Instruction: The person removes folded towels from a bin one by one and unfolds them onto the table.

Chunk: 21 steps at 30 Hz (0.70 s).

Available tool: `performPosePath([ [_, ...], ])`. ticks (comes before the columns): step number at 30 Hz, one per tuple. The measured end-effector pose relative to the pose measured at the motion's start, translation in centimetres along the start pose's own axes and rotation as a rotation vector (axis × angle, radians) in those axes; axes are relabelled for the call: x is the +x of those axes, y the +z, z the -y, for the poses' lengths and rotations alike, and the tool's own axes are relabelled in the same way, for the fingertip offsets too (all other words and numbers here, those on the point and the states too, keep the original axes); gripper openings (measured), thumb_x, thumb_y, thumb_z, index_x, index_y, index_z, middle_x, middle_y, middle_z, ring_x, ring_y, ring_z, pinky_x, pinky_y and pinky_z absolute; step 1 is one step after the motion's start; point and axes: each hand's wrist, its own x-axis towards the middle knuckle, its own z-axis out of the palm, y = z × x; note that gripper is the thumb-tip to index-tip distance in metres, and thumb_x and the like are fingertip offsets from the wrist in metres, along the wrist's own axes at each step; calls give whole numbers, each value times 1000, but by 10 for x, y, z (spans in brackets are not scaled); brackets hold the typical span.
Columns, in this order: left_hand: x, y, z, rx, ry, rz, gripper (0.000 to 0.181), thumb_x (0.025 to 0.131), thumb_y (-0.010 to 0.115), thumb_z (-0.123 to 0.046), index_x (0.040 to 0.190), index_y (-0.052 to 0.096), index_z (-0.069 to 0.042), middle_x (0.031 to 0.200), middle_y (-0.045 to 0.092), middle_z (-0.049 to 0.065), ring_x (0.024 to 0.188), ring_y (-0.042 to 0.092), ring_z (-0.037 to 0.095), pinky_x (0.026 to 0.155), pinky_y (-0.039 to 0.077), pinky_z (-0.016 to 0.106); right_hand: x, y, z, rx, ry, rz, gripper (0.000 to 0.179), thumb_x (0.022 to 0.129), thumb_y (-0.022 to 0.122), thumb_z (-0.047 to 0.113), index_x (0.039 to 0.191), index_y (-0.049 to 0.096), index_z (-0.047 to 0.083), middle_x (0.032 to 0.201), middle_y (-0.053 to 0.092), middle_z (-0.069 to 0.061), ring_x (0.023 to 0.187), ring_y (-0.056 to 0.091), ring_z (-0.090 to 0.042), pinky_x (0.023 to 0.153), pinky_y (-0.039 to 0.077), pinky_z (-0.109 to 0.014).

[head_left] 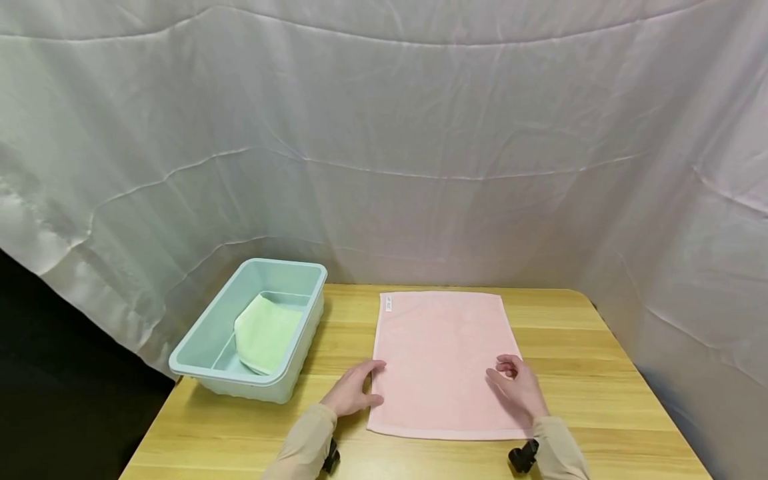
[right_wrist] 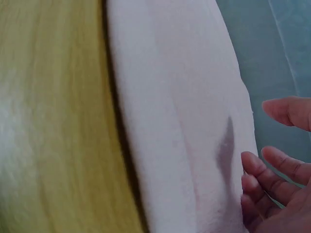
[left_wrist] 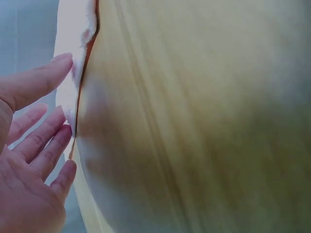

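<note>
A pink towel [head_left: 444, 367] lies spread flat on the wooden table, a small white label at its far left corner. My left hand [head_left: 354, 390] is at the towel's left edge, thumb and fingers apart, fingertips right at the hem. In the left wrist view, the thumb and fingers of that hand [left_wrist: 39, 131] overlap the towel edge [left_wrist: 73, 63] without curling round it. Over the towel's right side is my right hand [head_left: 519, 387], fingers loosely bent, holding nothing. Its shadow falls on the pink cloth [right_wrist: 194, 121] in the right wrist view.
To the left stands a light green plastic basin [head_left: 300, 353] with a folded pale green cloth [head_left: 267, 337] inside. A grey curtain [head_left: 444, 147] hangs behind the table [head_left: 588, 373] and along its sides. A black wrist mount shows beside each sleeve.
</note>
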Motion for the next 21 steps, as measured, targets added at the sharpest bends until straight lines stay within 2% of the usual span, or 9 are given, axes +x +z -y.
performPosePath([
  [3,1,0,0,-6,-4,8,66,84,80,-15,142,50,-2,137,63,15,133,54,38,113,41,55,-2,0,1,-24,8,2,49,93,70,21,130,54,-7,114,68,-20,109,62,-30,103,49,-42],
  [6,1,1,0,-7,-2,9,68,84,81,-15,142,50,-3,137,63,15,133,54,38,113,41,56,-3,-1,2,-4,24,16,53,95,68,21,135,49,-8,119,66,-24,117,59,-37,108,45,-49],
  [14,5,3,-7,5,-6,34,68,84,81,-15,143,49,-3,139,62,13,133,54,36,113,41,55,-3,-7,-4,-12,34,1,55,95,66,21,138,46,-9,124,64,-26,118,57,-36,103,46,-39],
  [21,15,11,-12,34,6,34,67,84,81,-16,142,50,-4,139,63,11,134,54,34,113,42,50,-1,-14,-10,-15,37,-20,58,96,63,21,140,43,-10,129,61,-29,122,54,-39,107,44,-44],
])
